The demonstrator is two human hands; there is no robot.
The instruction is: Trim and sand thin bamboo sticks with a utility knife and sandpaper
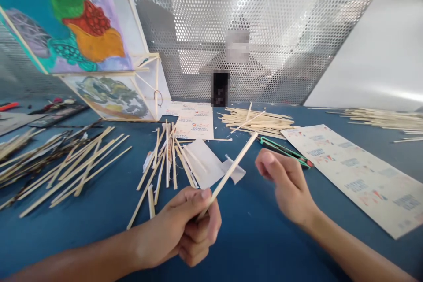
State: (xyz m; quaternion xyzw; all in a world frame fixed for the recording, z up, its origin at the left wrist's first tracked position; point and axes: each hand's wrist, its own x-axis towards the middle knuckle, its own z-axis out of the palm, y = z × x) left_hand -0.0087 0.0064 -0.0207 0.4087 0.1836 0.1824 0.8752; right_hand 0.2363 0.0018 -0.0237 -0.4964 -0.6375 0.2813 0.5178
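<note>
1. Well out to the left of the plain pale sheet (206, 169), loose wooden strips (86, 153) sprawled crosswise over the blue tabletop (254, 238)!
2. Beyond the sheet on its left, up stood a wood-framed box (112, 96) with painted sides.
3. Just left of the sheet, a fanned bundle of sticks (167, 163) lay spread.
4. And there, in front of the sheet, was the left hand (190, 222), closed firmly on the wooden stick (234, 166), which slanted up and rightward past the sheet, raised above the table!
5. Behind the sheet, to its right, sat a heap of thin sticks (264, 123).
6. Right of the sheet, the right hand (291, 180) was curled closed, thumb against fingers; anything tucked inside, I couldn't tell.
7. Farther right of the sheet lay a printed abrasive sheet (350, 176).
</note>
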